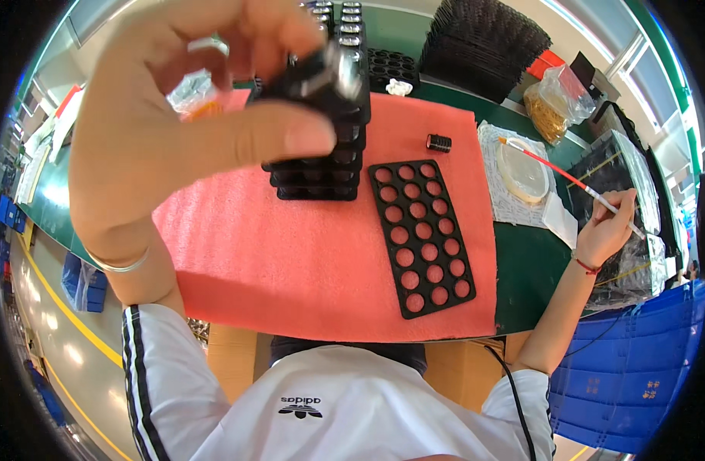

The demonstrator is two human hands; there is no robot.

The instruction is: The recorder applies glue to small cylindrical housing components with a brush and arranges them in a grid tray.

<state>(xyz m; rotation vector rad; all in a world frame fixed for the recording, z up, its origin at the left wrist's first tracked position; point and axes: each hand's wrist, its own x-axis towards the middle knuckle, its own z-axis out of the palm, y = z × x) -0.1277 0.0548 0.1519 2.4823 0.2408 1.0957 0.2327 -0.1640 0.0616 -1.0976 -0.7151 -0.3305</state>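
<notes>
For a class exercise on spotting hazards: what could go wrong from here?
The small black cylinder lying on the pink mat might roll. The dark part pinched in the left hand could slip and fall. The brush in the right hand, if wet, could drip beside the dish.

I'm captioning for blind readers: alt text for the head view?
Left hand holds a blurred black part near the camera; right hand, a red brush. On a pink mat lies a black tray with round holes.
</notes>
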